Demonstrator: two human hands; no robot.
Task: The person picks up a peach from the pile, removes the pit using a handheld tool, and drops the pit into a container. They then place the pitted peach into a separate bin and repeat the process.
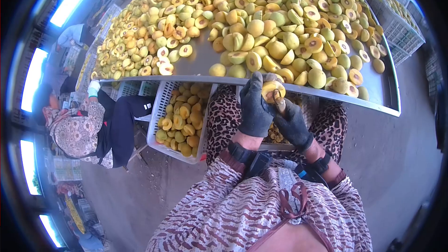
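My left hand [255,107], in a dark glove, is closed around a yellow peach half [269,88], its cut face turned up. In my gloved right hand [294,123] is a small wooden-handled tool [280,102], its tip at the middle of the cut face. Both hands are above my lap, just in front of the metal table's edge [203,60]. Heaped on that table are peach halves [313,44], many with the pit still in. Below my hands, partly hidden, lie brown pits [275,134].
A white crate [172,154] of peach halves, several showing hollow centres, stands left of my legs. Farther left, another person [79,130] in a flowered top sits at the table. Stacked crates [396,32] with fruit stand beyond the table's right side.
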